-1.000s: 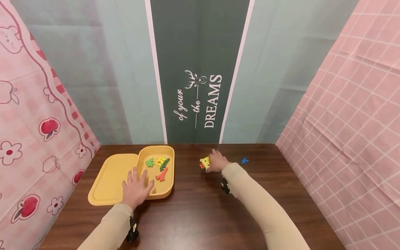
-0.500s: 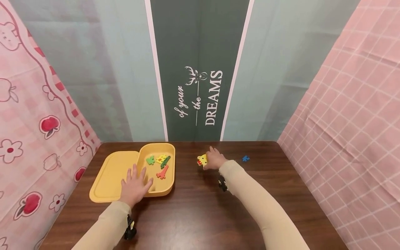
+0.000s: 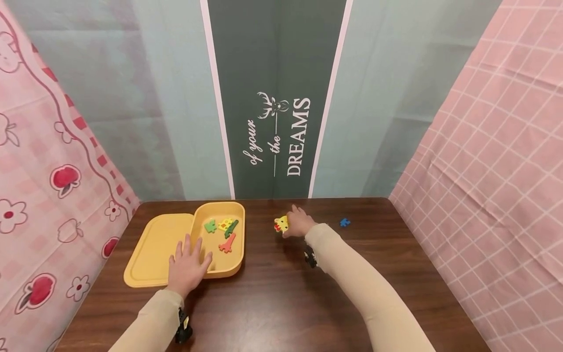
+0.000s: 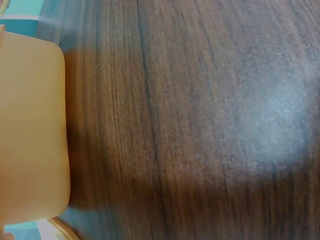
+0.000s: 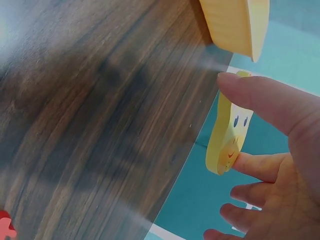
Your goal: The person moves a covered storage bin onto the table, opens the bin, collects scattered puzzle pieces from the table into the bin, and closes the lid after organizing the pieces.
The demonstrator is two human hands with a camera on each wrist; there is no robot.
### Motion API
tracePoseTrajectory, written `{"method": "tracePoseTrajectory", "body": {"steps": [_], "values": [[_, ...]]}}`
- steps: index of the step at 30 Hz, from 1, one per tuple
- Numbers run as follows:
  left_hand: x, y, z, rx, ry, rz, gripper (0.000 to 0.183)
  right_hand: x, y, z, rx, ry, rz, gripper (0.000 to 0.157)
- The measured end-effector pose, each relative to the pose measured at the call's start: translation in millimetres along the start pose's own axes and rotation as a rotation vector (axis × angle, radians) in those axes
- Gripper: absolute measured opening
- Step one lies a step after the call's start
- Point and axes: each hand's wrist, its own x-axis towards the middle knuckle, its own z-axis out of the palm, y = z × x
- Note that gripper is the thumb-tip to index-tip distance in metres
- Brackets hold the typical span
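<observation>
Right hand (image 3: 300, 223) has a flat yellow animal-face piece (image 3: 283, 223) pinched, just below centre frame. Left hand (image 3: 186, 268) is spread open by a yellow rounded-corner box (image 3: 226, 272), lower left.

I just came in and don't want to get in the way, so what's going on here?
A person's right hand pinches a yellow piece with a face. Their left hand, fingers spread, is at the near side of a yellow tray. Four small pieces lie in the tray: two green, one yellow, one orange-red. A blue piece lies on the table, apart from the right hand.
</observation>
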Motion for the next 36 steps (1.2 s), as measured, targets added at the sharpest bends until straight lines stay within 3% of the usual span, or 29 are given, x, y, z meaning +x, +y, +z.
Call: {"method": "tracePoseTrajectory", "body": {"steps": [22,36], "values": [[10.7,-2.8,-6.3,-0.03,-0.013,-0.033,0.068,8,-33,-21.6,-0.015,-0.022,-0.047,0.062],[10.3,0.9,-11.5,-0.034,-0.011,-0.022,0.069,12,-53,-21.4,-0.024,-0.035,-0.075,0.061]]}}
